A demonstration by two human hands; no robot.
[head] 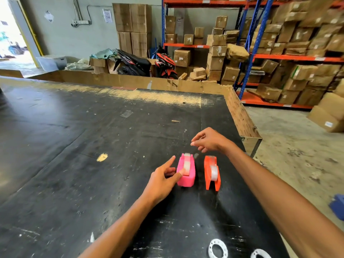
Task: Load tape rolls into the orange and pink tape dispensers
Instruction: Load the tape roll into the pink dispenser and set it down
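Observation:
A pink tape dispenser (186, 172) stands on the black table (93, 155) with a clear tape roll (186, 165) seated in it. Right beside it is an orange tape dispenser (212, 173), which also holds a clear roll (214, 172). My left hand (163, 181) rests against the pink dispenser's left side, its thumb on the roll and forefinger stretched out. Beyond the two dispensers hovers my right hand (208, 140), with finger and thumb pinched together; whether a tape end is between them I cannot tell. Two white empty tape cores (217, 248) lie at the near edge.
The table's right edge (247, 131) runs close to the dispensers, with concrete floor beyond. A cardboard wall lines the table's far side. Shelves of cardboard boxes (297, 53) stand at the right, and a blue object (337, 205) lies on the floor.

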